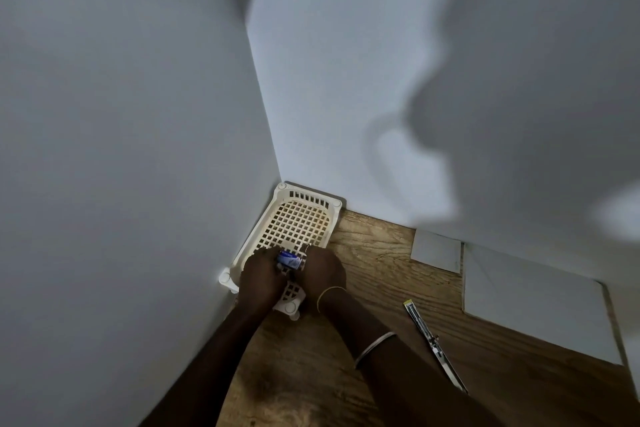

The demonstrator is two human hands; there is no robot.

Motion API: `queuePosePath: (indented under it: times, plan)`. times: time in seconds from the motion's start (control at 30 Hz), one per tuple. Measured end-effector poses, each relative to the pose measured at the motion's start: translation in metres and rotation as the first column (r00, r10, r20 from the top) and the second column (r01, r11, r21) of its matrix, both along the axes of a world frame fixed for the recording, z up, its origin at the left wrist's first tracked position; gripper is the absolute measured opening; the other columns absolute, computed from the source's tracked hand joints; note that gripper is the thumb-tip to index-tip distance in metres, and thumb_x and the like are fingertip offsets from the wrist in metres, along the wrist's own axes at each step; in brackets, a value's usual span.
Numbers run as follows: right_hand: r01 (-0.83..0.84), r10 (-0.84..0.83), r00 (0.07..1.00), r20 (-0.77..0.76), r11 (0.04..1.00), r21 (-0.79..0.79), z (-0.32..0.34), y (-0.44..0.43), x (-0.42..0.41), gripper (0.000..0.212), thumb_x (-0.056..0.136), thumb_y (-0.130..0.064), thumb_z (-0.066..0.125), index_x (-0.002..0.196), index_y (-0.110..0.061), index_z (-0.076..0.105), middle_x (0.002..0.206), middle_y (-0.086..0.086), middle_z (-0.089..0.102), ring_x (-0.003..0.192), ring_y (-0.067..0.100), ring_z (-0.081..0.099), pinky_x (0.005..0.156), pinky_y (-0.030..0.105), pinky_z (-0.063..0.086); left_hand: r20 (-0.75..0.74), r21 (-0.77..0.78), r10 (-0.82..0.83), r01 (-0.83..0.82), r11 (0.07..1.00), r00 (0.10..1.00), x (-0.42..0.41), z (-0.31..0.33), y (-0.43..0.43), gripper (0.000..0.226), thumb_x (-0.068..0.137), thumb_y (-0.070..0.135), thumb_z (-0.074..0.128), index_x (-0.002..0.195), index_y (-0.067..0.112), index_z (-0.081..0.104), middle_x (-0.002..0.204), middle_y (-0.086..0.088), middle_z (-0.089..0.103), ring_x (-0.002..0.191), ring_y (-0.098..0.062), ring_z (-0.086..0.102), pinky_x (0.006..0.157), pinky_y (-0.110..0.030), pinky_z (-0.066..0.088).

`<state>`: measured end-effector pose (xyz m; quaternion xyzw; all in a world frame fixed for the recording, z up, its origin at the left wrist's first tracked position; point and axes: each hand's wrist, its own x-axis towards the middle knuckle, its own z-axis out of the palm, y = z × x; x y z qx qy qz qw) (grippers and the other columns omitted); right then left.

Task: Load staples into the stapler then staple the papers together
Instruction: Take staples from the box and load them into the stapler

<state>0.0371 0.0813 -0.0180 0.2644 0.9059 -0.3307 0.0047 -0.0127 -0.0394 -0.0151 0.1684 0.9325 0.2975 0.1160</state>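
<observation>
Two hands over near end of one cream basket [293,218] in the wall corner. Left hand [261,279] and right hand [322,274] side by side, touching, fingers curled round one small blue-and-white box [289,259] held between them above basket floor; box closed or open: can't tell. Two bangles on right arm: thin gold one [329,295] at wrist, silver one [374,347] further up. One stapler [433,343] on wood table [374,270], swung open flat, long and thin, well apart from hands, to their right. Two pale sheets of paper by far wall: small one [437,251], large one [533,302], just beside each other, w/ narrow gap.
</observation>
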Motion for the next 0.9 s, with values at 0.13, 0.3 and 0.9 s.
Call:
queuePosePath:
  times: [0.13, 0.3, 0.9]
  plan:
    - [0.092, -0.100, 0.990, -0.096, 0.992, -0.091, 0.012, 0.026, 0.015, 0.041, 0.081, -0.043, 0.076, 0.114, -0.019, 0.071, 0.115, 0.004, 0.074, 0.107, 0.023, 0.069, 0.086, 0.032, 0.054, -0.036, 0.054, 0.049, -0.047, 0.997, 0.998, 0.004, 0.005, 0.008, 0.050, 0.084, 0.004, 0.069, 0.133, 0.010, 0.063, 0.135, -0.014, 0.065, 0.121, -0.031, 0.061, 0.103, -0.042, 0.047]
    - [0.236, -0.242, 0.967, -0.082, 0.969, -0.078, 0.020, 0.078, 0.055, 0.049, 0.077, -0.046, 0.077, 0.119, -0.021, 0.069, 0.122, 0.001, 0.072, 0.114, 0.021, 0.065, 0.095, 0.031, 0.051, -0.168, 0.148, -0.042, 0.067, 0.987, 0.985, 0.028, 0.019, 0.050, 0.042, 0.088, 0.005, 0.065, 0.129, 0.014, 0.066, 0.129, -0.008, 0.067, 0.118, -0.026, 0.060, 0.104, -0.038, 0.045]
    - [0.309, -0.328, 0.885, 0.330, 0.945, 0.110, -0.010, 0.131, 0.248, 0.045, 0.066, -0.062, 0.074, 0.091, -0.026, 0.071, 0.084, -0.006, 0.070, 0.073, 0.009, 0.061, 0.065, 0.028, 0.052, 0.208, 0.153, -0.325, 0.298, 0.942, 0.922, 0.162, -0.019, 0.131, 0.033, 0.082, 0.005, 0.066, 0.114, 0.010, 0.074, 0.111, -0.008, 0.077, 0.105, -0.022, 0.070, 0.095, -0.033, 0.053]
